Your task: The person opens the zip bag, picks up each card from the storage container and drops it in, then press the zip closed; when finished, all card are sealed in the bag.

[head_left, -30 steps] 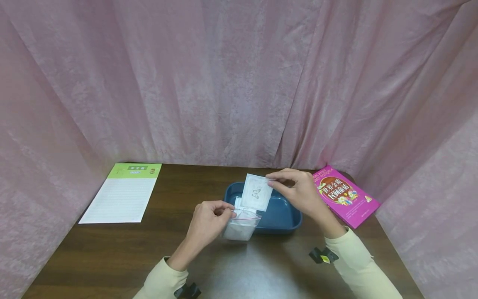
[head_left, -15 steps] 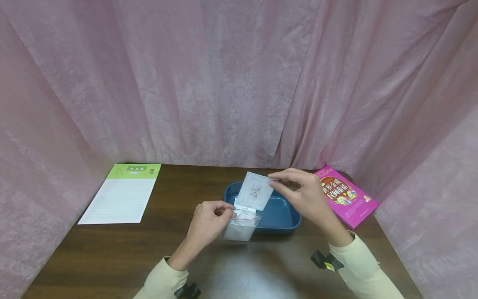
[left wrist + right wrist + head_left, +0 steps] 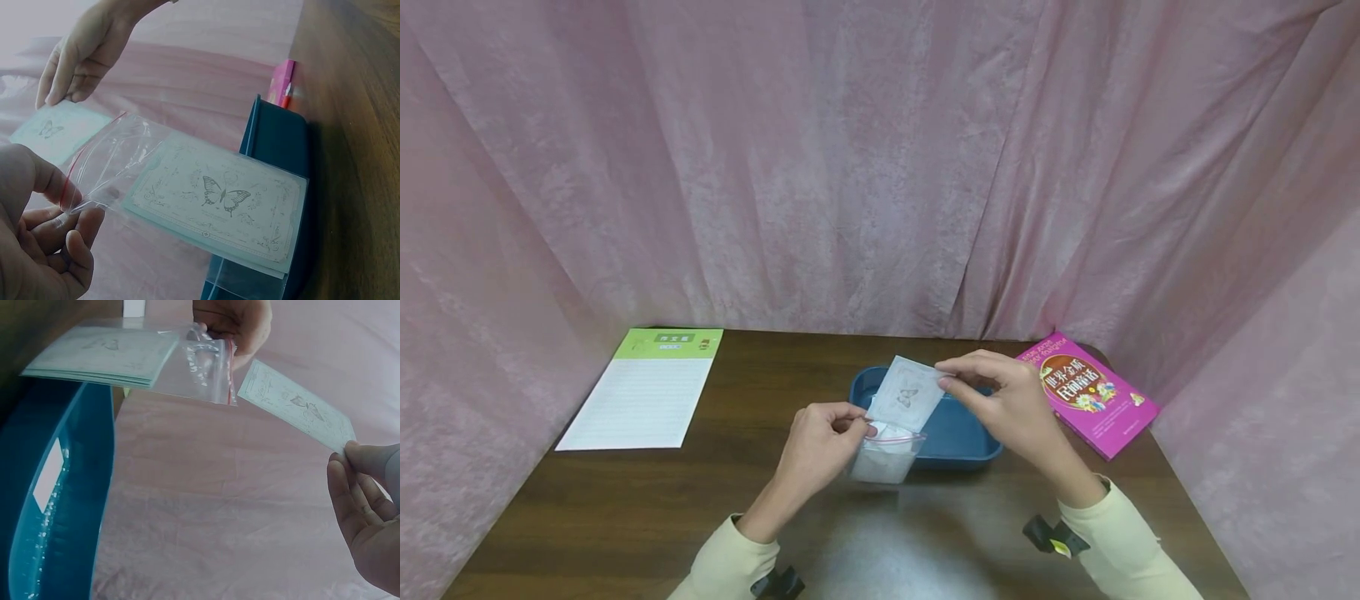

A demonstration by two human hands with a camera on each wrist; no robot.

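My left hand [image 3: 820, 442] pinches the mouth edge of a clear zip bag [image 3: 883, 462] with a red seal line. Inside the bag lies a stack of pale cards [image 3: 219, 194], the front one printed with a butterfly. A similar butterfly card [image 3: 906, 392] is pinched at one corner between the thumb and fingers of my right hand [image 3: 1000, 396]. Its lower end stands right at the bag's open mouth, as the right wrist view [image 3: 299, 405] shows the card just outside the seal. Both are held above the near left part of a blue tray [image 3: 962, 457].
In the right wrist view a white piece [image 3: 49, 475] lies inside the tray. A pink book [image 3: 1086, 392] is at the table's right back, and a lined writing pad [image 3: 640, 400] with a green header at the left. Pink curtains [image 3: 850, 167] hang behind the brown table [image 3: 752, 500].
My right hand first lifted slightly and tilted the card, then lowered it down and left, so its lower end now meets the bag's mouth. My left hand and the bag stayed in place.
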